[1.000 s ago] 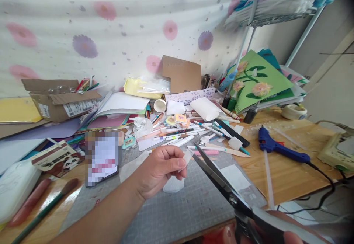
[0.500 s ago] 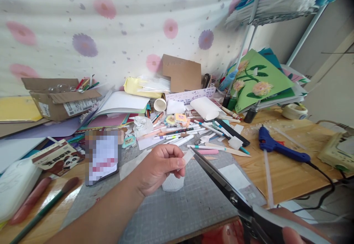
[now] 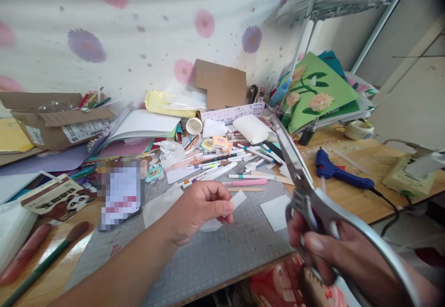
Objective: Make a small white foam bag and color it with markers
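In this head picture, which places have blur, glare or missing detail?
Head view: the scissors and right hand look soft, perhaps from motion; glare whitens the wooden tabletop at left; pixelation hides the phone screen; the upper-right corner falls to black.

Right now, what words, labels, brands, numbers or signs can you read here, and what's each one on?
Nothing is clear enough to quote.
Panda pack: large Chinese characters, too blurred.
Cardboard box: printed labels, too small.
White strip behind the pens: handwriting, too small.
Phone: screen pixelated, unreadable.
Cutting mat: red marking, unclear.
Green flower picture: corner writing, too small.
Scissors: no readable marking.
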A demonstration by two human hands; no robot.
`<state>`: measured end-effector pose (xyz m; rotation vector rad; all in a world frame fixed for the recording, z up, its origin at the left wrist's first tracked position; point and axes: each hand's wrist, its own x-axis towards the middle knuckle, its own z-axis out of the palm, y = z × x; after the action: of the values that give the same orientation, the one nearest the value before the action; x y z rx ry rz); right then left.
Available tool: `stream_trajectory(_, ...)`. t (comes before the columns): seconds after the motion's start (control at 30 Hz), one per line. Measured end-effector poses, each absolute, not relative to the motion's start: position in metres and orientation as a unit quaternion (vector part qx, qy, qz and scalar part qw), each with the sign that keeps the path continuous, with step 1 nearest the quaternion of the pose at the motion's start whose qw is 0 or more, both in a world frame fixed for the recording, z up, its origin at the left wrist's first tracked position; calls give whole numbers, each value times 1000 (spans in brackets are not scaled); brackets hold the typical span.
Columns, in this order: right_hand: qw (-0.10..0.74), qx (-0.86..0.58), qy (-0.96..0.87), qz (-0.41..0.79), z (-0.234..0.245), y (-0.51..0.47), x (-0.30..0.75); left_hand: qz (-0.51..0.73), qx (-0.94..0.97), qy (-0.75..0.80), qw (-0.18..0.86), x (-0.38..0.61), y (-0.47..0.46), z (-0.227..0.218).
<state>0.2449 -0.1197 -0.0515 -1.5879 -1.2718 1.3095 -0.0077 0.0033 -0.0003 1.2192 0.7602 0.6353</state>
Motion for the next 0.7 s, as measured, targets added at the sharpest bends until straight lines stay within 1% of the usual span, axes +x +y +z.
stream_trajectory(0.03, 352, -592, -509, 516, -29, -106, 235, 270, 562, 351, 698, -6, 1, 0)
stream_trajectory(0.1, 391, -595, -497, 496, 4, -83, 216, 241, 582, 365, 686, -4, -4, 2)
stream_trajectory(0.17, 389, -603, -498, 488, 19, -68, 200, 221, 597, 369, 677, -2, -6, 4)
stream_trajectory(0.37, 382, -605, -532, 453, 18, -52, 177, 209, 604, 369, 675, -3, -5, 5)
stream_trajectory(0.5, 400, -609, -536, 426, 23, -41, 177, 212, 586, 355, 697, -5, -2, 4)
stream_trajectory(0.6, 413, -602, -525, 438, 25, -35, 181, 230, 570, 344, 710, -6, -2, 5)
stream_trajectory(0.7, 421, -566, -523, 478, 22, -35, 189, 265, 553, 333, 716, -7, -1, 4)
